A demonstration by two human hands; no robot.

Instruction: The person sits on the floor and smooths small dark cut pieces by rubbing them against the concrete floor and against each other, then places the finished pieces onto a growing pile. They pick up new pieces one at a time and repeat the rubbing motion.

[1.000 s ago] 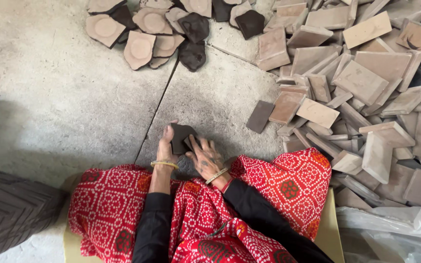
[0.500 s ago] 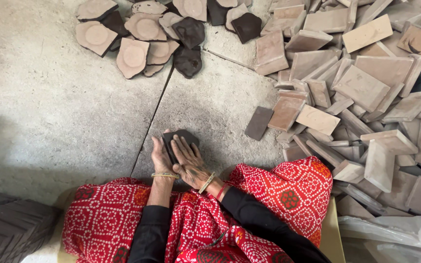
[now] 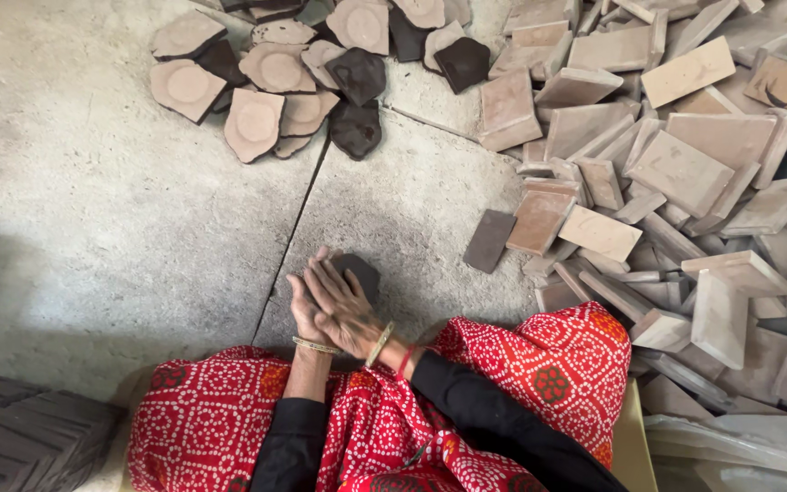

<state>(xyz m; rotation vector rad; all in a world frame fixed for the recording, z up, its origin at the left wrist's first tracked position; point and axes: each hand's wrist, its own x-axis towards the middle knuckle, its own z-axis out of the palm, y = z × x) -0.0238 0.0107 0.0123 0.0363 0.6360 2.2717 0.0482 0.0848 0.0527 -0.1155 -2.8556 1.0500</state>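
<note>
We now press the dark, rounded clay lump (image 3: 357,273) between left hand (image 3: 305,305) and right hand (image 3: 343,305), palms newly closed over it above the concrete floor (image 3: 93,182).

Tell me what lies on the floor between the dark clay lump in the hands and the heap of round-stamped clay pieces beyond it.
Head view: bare grey concrete floor with a seam line, between the dark clay lump and the stamped clay heap.

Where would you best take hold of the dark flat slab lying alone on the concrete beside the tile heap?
Probably by the two long edges of the dark slab, pinched from above. It lies flat on the concrete floor, so no underside is reachable; its left long edge is clear, while tan tiles crowd the right one.
</note>
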